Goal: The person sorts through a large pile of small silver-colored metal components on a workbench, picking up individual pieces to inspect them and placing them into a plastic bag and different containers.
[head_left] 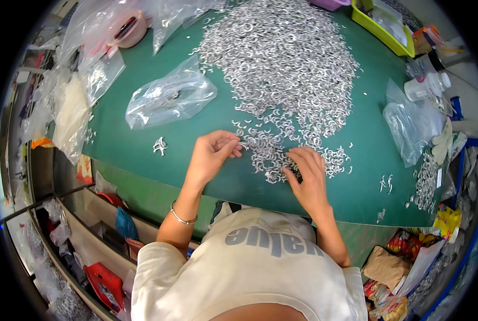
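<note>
A big heap of small silvery curved metal pieces [281, 59] covers the far middle of the green table [180, 160], with a thinner spread [268, 155] trailing toward me. My left hand [213, 155] is at the left side of that spread. Its thumb and fingertips pinch one curved metal piece [243, 145]. My right hand [308, 174] lies over the near right part of the spread, thumb held away from the bent fingers. Its fingertips touch the loose pieces, and nothing shows gripped in it. Left of my left hand sits a small separate cluster of pieces [159, 146].
A clear plastic bag [172, 96] lies left of the heap. Toward the far right stand a yellow-green tray [380, 32] and a white bottle [427, 86]. More pieces [426, 182] are piled at the right edge. Below left, an open drawer [97, 235] holds a red container [104, 283].
</note>
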Available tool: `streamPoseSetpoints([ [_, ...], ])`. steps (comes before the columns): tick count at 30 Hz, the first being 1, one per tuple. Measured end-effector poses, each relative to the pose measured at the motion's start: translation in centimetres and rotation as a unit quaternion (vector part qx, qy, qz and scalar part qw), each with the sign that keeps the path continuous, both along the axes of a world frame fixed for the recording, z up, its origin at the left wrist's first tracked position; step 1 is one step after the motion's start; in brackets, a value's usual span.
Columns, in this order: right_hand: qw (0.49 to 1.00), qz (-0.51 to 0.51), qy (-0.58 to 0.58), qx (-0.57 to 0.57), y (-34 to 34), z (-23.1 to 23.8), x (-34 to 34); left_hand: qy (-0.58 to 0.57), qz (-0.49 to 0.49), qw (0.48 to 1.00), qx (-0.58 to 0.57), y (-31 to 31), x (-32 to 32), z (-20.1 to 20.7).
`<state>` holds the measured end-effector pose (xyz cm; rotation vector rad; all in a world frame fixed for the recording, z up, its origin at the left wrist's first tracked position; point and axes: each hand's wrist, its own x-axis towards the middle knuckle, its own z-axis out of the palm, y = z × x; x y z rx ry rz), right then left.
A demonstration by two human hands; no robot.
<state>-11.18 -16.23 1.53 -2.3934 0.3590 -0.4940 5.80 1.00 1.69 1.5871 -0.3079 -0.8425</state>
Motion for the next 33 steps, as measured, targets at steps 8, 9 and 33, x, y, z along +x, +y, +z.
streamPoseSetpoints([
  [8,1.0,-0.003,0.013,0.003,0.0,0.2,0.3,-0.002,0.096,0.995,0.004,6.3,1.9,-1.0],
  [9,1.0,0.004,0.016,0.001,0.0,0.1,0.3,-0.017,0.115,0.993,-0.003,7.0,2.0,-1.2],
  [33,0.994,0.033,0.076,-0.068,0.7,0.2,-1.0,-0.518,0.149,0.777,0.325,10.4,2.5,-2.6],
])
